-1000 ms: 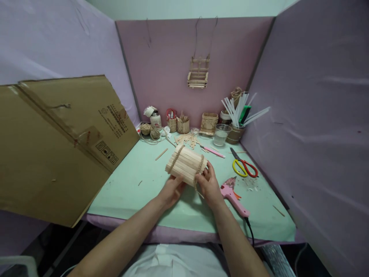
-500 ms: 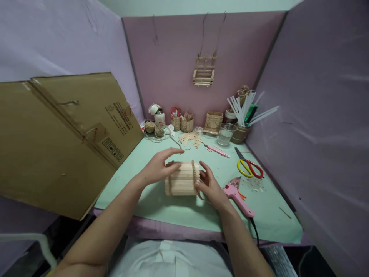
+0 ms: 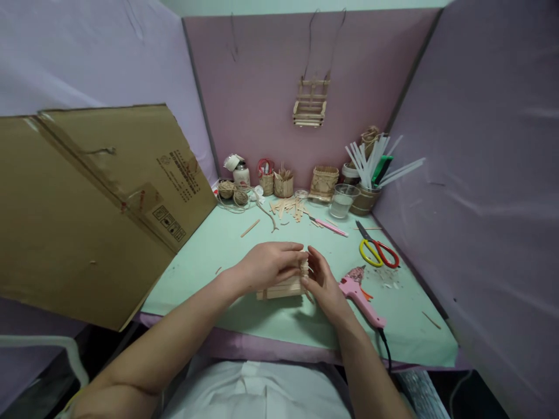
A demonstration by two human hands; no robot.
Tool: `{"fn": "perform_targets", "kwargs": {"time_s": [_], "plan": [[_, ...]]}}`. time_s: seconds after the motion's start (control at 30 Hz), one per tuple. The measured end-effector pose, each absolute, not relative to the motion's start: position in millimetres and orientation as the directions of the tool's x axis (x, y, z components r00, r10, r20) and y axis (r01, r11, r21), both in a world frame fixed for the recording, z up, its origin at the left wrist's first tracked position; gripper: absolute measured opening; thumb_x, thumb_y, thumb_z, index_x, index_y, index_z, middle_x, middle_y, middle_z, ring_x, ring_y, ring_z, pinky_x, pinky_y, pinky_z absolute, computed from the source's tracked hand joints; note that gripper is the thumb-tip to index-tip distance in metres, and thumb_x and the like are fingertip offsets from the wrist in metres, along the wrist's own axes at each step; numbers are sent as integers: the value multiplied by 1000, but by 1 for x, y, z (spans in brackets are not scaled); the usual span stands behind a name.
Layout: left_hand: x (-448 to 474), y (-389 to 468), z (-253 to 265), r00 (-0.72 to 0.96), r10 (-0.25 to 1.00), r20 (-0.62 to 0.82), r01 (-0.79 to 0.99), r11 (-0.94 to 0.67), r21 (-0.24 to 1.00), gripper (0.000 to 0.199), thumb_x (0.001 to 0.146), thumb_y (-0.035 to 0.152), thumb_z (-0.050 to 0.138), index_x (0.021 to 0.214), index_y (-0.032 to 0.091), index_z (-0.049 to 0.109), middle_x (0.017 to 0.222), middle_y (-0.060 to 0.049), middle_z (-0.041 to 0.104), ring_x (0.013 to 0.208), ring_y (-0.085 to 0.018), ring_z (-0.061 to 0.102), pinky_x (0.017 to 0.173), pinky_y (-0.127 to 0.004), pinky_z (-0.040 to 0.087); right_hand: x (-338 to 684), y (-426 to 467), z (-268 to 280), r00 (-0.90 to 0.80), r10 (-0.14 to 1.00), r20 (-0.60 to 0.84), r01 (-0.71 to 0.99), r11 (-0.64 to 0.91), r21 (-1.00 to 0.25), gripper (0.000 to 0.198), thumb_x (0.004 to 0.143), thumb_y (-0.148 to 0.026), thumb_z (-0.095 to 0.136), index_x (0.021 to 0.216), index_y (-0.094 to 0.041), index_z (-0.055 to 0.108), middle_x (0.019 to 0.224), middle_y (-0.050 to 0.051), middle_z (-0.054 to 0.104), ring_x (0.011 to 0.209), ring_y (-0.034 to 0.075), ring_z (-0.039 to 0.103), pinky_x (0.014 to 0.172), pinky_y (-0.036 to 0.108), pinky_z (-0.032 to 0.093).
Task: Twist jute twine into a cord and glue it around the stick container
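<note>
Between my hands a small round container of pale wooden craft sticks (image 3: 282, 290) lies on its side on the table. A braided cord (image 3: 304, 267) runs around it near its right end, with a loose tail below. My left hand (image 3: 271, 265) reaches across the top, its fingertips bent down onto the braided cord and hiding most of the sticks. At the right end my right hand (image 3: 324, 285) grips the container, thumb at the front and fingers behind the rim. The undersides of the left fingers are hidden.
Right of my hands lie a pink glue gun (image 3: 361, 299) and scissors (image 3: 378, 247). Behind are a pink craft knife (image 3: 329, 226), loose sticks (image 3: 288, 206), a cup of water (image 3: 343, 201) and twine balls (image 3: 227, 189). A large cardboard sheet (image 3: 100, 221) leans at the left.
My left hand has slid right along the container, from its left part to the braided cord at the right end. The right hand stays at that end, and the container is tilted slightly.
</note>
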State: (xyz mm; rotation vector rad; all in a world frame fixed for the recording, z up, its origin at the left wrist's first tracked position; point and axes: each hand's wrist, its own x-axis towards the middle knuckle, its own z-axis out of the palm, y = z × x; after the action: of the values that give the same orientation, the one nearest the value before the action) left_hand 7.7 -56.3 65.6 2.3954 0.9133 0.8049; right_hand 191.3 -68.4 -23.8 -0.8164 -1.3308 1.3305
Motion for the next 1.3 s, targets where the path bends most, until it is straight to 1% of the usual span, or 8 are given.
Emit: {"fn": "perform_targets", "kwargs": {"time_s": [0.17, 0.3, 0.47, 0.57, 0.8, 1.03, 1.13, 1.3], "plan": [[19, -54, 64, 536, 756, 375, 416, -623, 662, 22, 79, 31, 61, 99, 27, 71, 115, -7, 66, 112, -28, 58, 102, -41, 37, 214, -87, -22, -126, 965, 232, -49, 227, -973, 62, 78, -35, 67, 133, -30, 39, 141, 7, 43, 130, 22, 41, 109, 46, 32], [19, -53, 67, 538, 762, 360, 413, -611, 675, 18, 82, 29, 57, 92, 26, 71, 112, -6, 67, 112, -27, 56, 103, -43, 36, 242, -103, -11, 18, 969, 246, 191, 239, -952, 45, 81, -40, 62, 122, -26, 52, 126, 10, 56, 114, 25, 54, 96, 45, 44], [13, -48, 69, 594, 718, 363, 470, -677, 567, 23, 86, 25, 48, 92, 25, 70, 113, -6, 66, 110, -24, 57, 96, -37, 42, 280, -108, -18, 136, 855, 501, 741, 248, -624, 47, 81, -52, 56, 113, -19, 57, 107, 13, 62, 97, 29, 56, 88, 47, 44], [11, -46, 76, 656, 671, 344, 456, -717, 528, 22, 87, 21, 46, 90, 22, 67, 118, -8, 63, 113, -23, 55, 95, -36, 43, 295, -106, -33, 89, 862, 500, 865, 182, -468, 60, 79, -64, 49, 110, -13, 58, 100, 16, 62, 92, 31, 56, 83, 48, 44], [8, -47, 96, 764, 638, 94, 526, -701, 483, 14, 81, 14, 56, 93, 18, 60, 143, -12, 40, 133, -25, 37, 103, -36, 37, 300, -103, -51, 99, 906, 412, 938, 53, -342, 64, 80, -65, 47, 108, -8, 58, 97, 17, 61, 90, 31, 55, 82, 43, 43], [9, -46, 96, 787, 614, 67, 512, -710, 484, 10, 77, 10, 58, 82, 18, 57, 148, -10, 35, 136, -26, 33, 103, -36, 36, 296, -96, -47, 43, 931, 363, 957, 66, -282, 46, 83, -58, 47, 89, -14, 59, 82, 13, 59, 78, 28, 53, 74, 40, 41], [11, -47, 95, 778, 618, 114, 490, -711, 504, 8, 79, 10, 53, 78, 18, 55, 145, -10, 38, 132, -24, 38, 100, -34, 38, 293, -97, -41, 68, 933, 353, 936, 63, -347, 43, 85, -57, 43, 84, -16, 58, 79, 12, 59, 75, 27, 52, 71, 39, 39], [13, -47, 95, 730, 663, 162, 478, -666, 573, 6, 81, 14, 52, 82, 18, 56, 130, -11, 53, 119, -22, 49, 92, -32, 41, 291, -102, -30, 139, 947, 291, 785, 74, -615, 46, 83, -59, 42, 89, -16, 59, 82, 11, 62, 75, 25, 54, 70, 37, 41]]}}
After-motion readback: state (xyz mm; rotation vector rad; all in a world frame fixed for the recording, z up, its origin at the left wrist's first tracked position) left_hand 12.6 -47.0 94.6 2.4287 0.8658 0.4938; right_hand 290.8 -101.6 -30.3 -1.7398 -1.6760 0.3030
